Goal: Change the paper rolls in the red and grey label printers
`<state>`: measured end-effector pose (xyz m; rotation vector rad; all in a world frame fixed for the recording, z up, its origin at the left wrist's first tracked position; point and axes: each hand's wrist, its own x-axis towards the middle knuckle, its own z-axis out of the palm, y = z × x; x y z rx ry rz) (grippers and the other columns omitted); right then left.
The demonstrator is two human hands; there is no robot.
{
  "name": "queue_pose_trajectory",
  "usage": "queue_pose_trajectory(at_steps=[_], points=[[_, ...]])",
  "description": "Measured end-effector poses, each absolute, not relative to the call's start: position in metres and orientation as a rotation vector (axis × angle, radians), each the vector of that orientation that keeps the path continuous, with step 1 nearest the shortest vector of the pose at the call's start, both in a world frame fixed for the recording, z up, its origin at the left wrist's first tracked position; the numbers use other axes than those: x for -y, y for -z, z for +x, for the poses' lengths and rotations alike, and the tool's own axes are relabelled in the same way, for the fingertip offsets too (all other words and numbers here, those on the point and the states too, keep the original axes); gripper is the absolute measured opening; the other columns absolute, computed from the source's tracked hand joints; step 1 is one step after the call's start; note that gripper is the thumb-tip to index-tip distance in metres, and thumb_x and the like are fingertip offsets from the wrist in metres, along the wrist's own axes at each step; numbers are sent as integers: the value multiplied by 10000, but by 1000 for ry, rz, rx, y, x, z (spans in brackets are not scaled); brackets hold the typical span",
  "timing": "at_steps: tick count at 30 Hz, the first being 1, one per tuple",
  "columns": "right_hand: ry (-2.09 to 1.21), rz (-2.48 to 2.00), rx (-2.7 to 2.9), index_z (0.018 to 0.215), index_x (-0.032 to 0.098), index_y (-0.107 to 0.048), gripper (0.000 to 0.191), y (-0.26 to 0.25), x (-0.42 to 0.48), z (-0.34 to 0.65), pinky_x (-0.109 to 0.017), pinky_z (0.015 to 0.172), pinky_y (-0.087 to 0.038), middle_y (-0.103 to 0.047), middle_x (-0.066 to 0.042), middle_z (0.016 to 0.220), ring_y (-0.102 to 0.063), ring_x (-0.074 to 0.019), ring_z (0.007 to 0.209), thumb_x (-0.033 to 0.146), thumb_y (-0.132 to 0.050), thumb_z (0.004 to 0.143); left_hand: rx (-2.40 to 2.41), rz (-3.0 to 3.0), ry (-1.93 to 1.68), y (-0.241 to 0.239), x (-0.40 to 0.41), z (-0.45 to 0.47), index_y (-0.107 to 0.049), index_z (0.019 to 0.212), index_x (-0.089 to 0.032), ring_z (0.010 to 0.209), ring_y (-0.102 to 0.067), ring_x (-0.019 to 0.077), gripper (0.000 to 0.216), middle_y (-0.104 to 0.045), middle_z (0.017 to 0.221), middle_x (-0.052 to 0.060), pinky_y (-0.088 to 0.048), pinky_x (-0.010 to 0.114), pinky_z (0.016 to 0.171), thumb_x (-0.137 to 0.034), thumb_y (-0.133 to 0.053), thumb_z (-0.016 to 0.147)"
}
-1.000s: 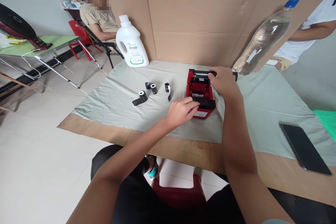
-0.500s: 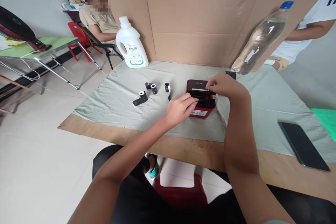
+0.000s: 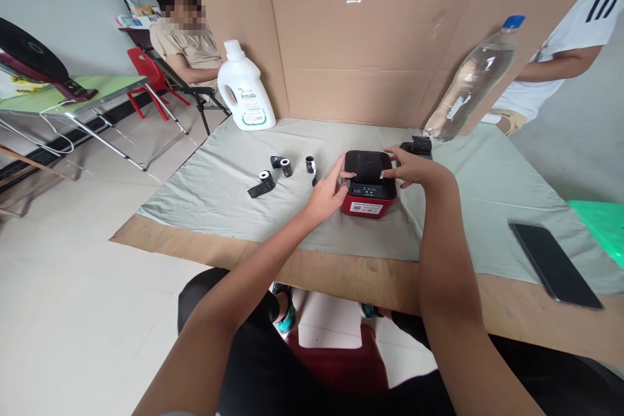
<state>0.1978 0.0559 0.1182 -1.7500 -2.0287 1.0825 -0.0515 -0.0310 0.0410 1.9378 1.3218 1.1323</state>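
Note:
A small red and black printer (image 3: 369,192) stands on the cloth with its black lid down. A dark strip (image 3: 369,166) lies over the lid's top. My left hand (image 3: 325,195) is at the printer's left side, fingers apart, with the fingertips touching the lid's edge. From the right, my right hand (image 3: 414,168) reaches the lid's other edge with its thumb and fingers spread. Left of the printer lie several small dark rolls: one roll (image 3: 310,164) close by, another roll (image 3: 286,168) further left, and a roll with its strip unwound (image 3: 263,184).
A white detergent jug (image 3: 247,91) stands at the back left before a cardboard screen (image 3: 351,45). At the right, a clear bottle (image 3: 475,81) leans, with dark rolls (image 3: 420,145) near its base. A phone (image 3: 556,263) lies front right. Two people are beyond the table.
The printer's lid has gone from raised to down, and the dark strip now shows on top. My left hand has moved from the printer's opening to its left side; the right hand is slightly lower.

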Motion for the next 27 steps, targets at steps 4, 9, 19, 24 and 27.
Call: queue_pose_trajectory(at_steps=[4, 9, 19, 24, 27], points=[[-1271, -1707, 1806, 1639, 259, -374, 940, -97, -43, 201, -472, 751, -672, -562, -197, 1543, -734, -325, 1043, 428, -805, 821, -1315, 1943, -1133, -37, 29, -51, -303, 1668, -276, 857, -667, 162, 704, -727, 1367, 53, -564, 374, 975, -191, -470, 989], [-984, -1274, 1650, 1562, 225, -511, 790, -36, 6, 197, -548, 1189, -468, -575, -144, 1570, -536, -354, 1453, 726, -534, 952, -1277, 1783, -1222, -11, 30, -48, -269, 1680, -219, 1530, -446, 299, 776, -370, 1712, 127, -381, 464, 1280, -419, -582, 998], [-592, -1059, 1893, 1534, 201, -520, 912, -26, -27, 187, -611, 1159, -463, -624, -195, 1496, -604, -408, 1353, 597, -832, 775, -1127, 1557, -1282, -23, -8, -37, -326, 1672, -262, 1425, -588, 319, 1040, -633, 1520, 95, -389, 489, 1284, -486, -853, 805], [-714, -1048, 1802, 1505, 199, -555, 936, -35, -107, 172, -603, 1117, -504, -645, -181, 1475, -643, -398, 1285, 608, -844, 714, -1072, 1415, -1271, -38, -87, -36, -331, 1661, -275, 1313, -665, 304, 1059, -732, 1364, 61, -459, 478, 1220, -359, -878, 758], [-753, -1020, 1760, 1506, 193, -544, 975, -26, -134, 164, -611, 1122, -497, -645, -190, 1467, -633, -402, 1297, 612, -843, 678, -1061, 1373, -1267, -35, -114, -35, -328, 1653, -276, 1281, -677, 298, 1044, -739, 1330, 55, -482, 475, 1191, -296, -853, 751]])
